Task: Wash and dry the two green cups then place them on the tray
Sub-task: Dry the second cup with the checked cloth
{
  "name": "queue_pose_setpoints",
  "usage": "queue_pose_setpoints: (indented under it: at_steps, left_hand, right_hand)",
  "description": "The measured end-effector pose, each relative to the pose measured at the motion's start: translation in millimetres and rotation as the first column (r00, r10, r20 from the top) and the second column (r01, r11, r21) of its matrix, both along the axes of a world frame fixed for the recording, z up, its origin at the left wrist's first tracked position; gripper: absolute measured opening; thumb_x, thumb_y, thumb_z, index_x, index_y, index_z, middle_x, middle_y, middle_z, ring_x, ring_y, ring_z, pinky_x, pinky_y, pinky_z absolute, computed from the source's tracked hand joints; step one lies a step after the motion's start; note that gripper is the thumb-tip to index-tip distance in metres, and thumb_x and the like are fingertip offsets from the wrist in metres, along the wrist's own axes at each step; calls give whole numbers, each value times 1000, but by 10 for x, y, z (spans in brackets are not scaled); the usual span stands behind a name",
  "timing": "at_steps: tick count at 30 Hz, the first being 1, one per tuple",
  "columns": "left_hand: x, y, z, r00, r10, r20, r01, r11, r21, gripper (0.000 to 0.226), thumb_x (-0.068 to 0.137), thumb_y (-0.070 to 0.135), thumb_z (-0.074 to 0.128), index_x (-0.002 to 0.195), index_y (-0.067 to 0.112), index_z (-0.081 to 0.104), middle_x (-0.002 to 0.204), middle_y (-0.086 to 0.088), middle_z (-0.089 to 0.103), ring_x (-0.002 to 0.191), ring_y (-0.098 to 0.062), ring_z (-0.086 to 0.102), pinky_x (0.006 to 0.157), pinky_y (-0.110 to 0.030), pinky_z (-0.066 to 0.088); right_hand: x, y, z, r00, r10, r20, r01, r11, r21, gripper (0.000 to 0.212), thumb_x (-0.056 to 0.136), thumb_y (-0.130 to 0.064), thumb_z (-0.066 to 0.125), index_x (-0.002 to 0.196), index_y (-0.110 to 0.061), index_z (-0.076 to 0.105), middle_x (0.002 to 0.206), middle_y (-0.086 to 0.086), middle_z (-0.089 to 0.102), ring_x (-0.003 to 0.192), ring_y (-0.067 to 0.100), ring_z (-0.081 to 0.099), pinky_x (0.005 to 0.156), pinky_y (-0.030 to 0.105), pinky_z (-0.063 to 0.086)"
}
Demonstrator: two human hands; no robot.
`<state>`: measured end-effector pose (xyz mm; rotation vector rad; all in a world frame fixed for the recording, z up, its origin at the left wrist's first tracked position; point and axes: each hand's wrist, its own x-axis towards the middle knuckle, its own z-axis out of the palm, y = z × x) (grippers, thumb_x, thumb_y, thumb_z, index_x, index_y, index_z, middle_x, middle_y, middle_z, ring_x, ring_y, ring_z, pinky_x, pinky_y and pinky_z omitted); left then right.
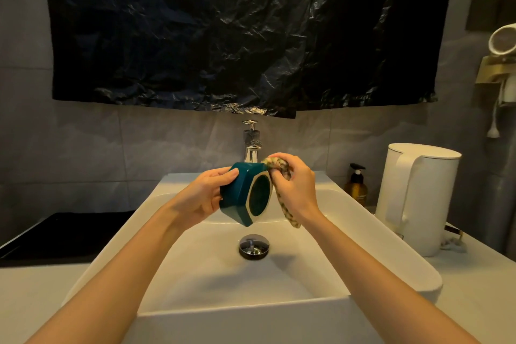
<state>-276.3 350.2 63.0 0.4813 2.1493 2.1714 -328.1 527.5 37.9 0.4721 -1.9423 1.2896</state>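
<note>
While our left hand (205, 198) clamps the green cup (245, 194) sideways, our right hand (294, 184), closed on the patterned cloth (279, 165), should rub around every facet.

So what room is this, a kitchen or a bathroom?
Most likely a bathroom. There's a white sink with a tap against a tiled wall, a pump bottle beside it, and what looks like a wall hair dryer on the right.

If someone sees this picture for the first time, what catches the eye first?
First, the green cup at the centre, held on its side above the white sink by the left hand, while the right hand presses a patterned cloth against it. Above hangs a large black plastic sheet.
</note>
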Motion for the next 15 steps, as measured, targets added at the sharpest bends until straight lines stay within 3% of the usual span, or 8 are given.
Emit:
queue_pose_setpoints:
  at_steps: [2, 6, 15]
  left_hand:
    - [4, 12, 1, 1000, 1, 3, -1, 1000, 1, 19, 94, 24, 45, 103, 17, 60, 96, -3, 65, 92, -17, 60, 77, -22, 51]
    - [-6, 13, -11, 1000, 23, 20, -22, 999, -43, 19, 94, 25, 48, 105, 15, 60, 98, -3, 66, 94, -18, 60, 81, -25, 50]
    - [53, -12, 25, 994, 94, 57, -100, 989, 111, 15, 94, 25, 48, 101, 18, 59, 98, -5, 62, 93, -18, 58, 78, -25, 49]
  right_hand:
    - [82, -22, 41, 994, 29, -109, -31, 999, -19, 24, 89, -11, 65, 112, -17, 63, 107, -5, 62, 94, 1, 56, 80, 5, 47]
    - [191, -89, 3, 923, 126, -364, -41, 971, 234, 30, 84, -3, 68, 114, -5, 62, 109, 6, 64, 101, -2, 52, 87, 7, 44]
    - [54, -2, 7, 971, 31, -236, 2, 990, 138, 26, 86, -11, 69, 111, -12, 62, 107, 1, 64, 91, 3, 56, 81, 4, 44]
